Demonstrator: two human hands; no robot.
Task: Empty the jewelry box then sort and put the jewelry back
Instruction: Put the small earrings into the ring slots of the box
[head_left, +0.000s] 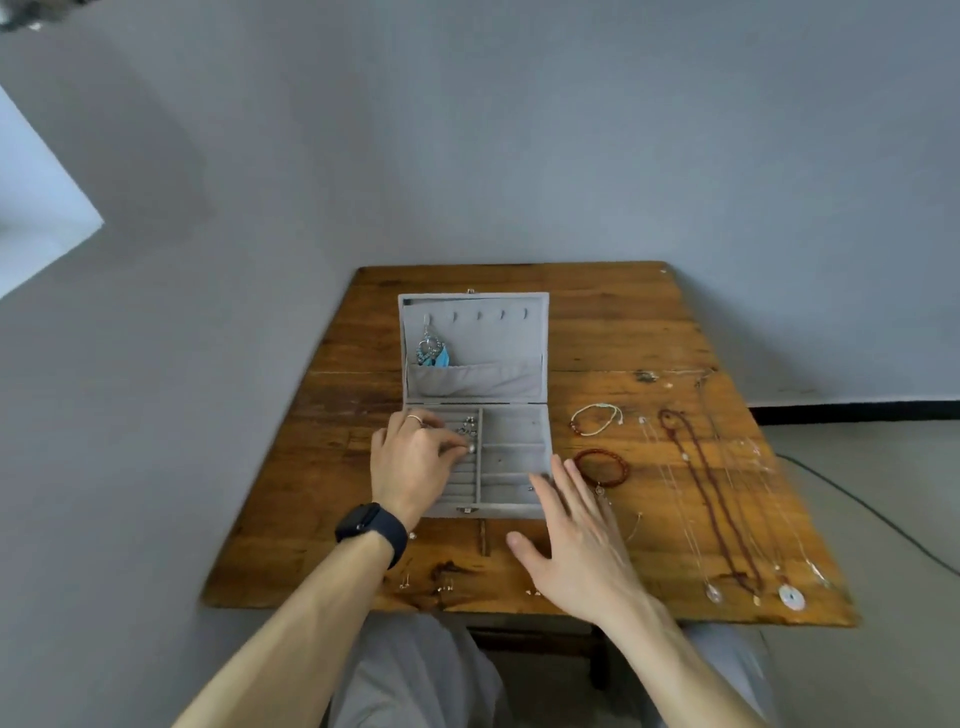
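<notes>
Table of worn brown planks (623, 332) fills the middle of the frame. At its centre stands an open grey velvet jewelry box (511, 452), lid upright behind the tray. Over the tray's left compartment is the left hand (415, 460), a black wristwatch (371, 526) on its wrist. Its fingers (451, 454) are curled and pinch a small silver piece (471, 448). The right hand (576, 540) is spread flat with straight, released fingers at the box's lower right corner. It is blurred, so I cannot tell whether it touches the box. Right of the box, a long dark red beaded necklace (711, 499) lies among thin pale chains (675, 499), all stretched toward the lower right of the frame. Between box and necklace sit a red beaded bracelet (601, 467) and, above it, a pale cord bracelet (596, 420). A blue and silver pendant (432, 351) hangs from the leftmost hook inside the lid.
</notes>
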